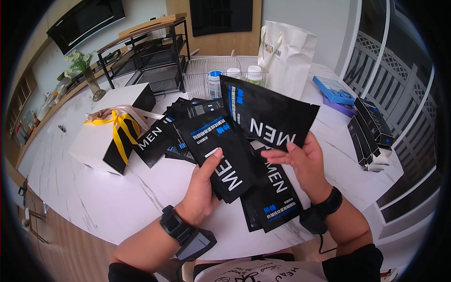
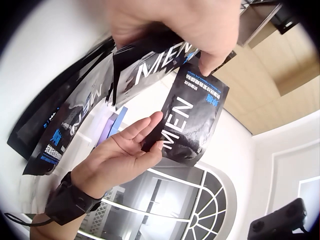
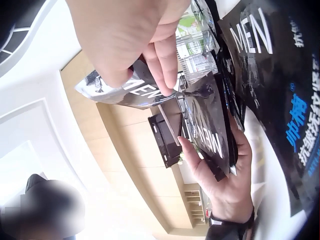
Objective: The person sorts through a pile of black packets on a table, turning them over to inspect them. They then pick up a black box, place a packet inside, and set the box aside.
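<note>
White marbled worktop (image 1: 108,207), left hand (image 1: 202,190) clamped on a stack of black packets (image 1: 218,160), right hand (image 1: 307,164) pinching a single packet (image 1: 277,113) beside it, laid packets (image 1: 277,202) nearer the body, fanned pile (image 1: 202,110) beyond; looks partway, stack not fully split.

"MEN" is printed in large white capitals on the top packet (image 1: 206,141) held in the left hand (image 1: 199,188), and again, seen upside down, on the raised packet (image 1: 270,110) at the right hand (image 1: 305,164). The same word is carried by the lower packets (image 1: 277,197) on the table between the hands and by the outer packet (image 1: 151,143) beyond the left hand. On the lower packets, blue characters, apparently "帅楠", are set above a white line beginning "抗皱"; a small "®" is seen in the right wrist view. "HEA" can be read on the shirt (image 1: 260,275). The print on the white bag (image 1: 293,56) and blue box (image 1: 334,90) is too small to be read.
</note>
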`<state>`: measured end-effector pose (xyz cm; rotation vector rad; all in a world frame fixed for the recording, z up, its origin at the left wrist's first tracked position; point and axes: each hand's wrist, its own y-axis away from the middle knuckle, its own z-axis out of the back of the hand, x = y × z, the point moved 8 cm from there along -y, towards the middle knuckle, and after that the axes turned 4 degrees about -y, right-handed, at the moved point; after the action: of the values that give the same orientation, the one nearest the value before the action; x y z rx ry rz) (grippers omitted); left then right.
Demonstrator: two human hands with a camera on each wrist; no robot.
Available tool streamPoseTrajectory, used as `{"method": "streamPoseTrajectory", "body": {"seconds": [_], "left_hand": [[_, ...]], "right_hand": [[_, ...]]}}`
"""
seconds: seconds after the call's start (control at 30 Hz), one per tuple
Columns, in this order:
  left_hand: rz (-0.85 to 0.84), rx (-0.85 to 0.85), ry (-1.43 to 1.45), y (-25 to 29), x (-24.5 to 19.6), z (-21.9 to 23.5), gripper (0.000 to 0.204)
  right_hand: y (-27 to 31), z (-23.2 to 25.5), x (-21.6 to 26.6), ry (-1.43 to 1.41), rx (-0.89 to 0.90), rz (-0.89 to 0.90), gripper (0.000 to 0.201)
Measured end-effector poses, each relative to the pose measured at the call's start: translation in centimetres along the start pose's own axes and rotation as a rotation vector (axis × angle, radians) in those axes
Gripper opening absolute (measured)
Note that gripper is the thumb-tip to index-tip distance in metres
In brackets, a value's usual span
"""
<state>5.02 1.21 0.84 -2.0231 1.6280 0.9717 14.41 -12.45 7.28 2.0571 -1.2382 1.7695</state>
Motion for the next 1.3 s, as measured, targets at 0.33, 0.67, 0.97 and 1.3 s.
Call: {"method": "streamPoseTrajectory", "body": {"seconds": [0.33,0.67,0.97,1.3], "left_hand": [[0.05,-0.082,0.003,0.1,0.5,0.8,0.027],[-0.072,-0.126,0.047,0.1,-0.4,1.2,0.026],[-0.111,-0.157,0.061,0.2,-0.9,1.5,0.026],[-0.134,-0.135,0.098,0.4,-1.3,1.2,0.026]], "right_hand": [[0.5,-1.3,-0.7,-0.076,0.124,-0.063,0.039],[-0.1,2.8,2.3,0.005,-0.038,0.178,0.03],[-1.1,2.8,1.8,-0.238,-0.059,0.027,0.022],[-1.4,4.9,-1.6,0.146,-0.177,-0.283,0.022]]}}
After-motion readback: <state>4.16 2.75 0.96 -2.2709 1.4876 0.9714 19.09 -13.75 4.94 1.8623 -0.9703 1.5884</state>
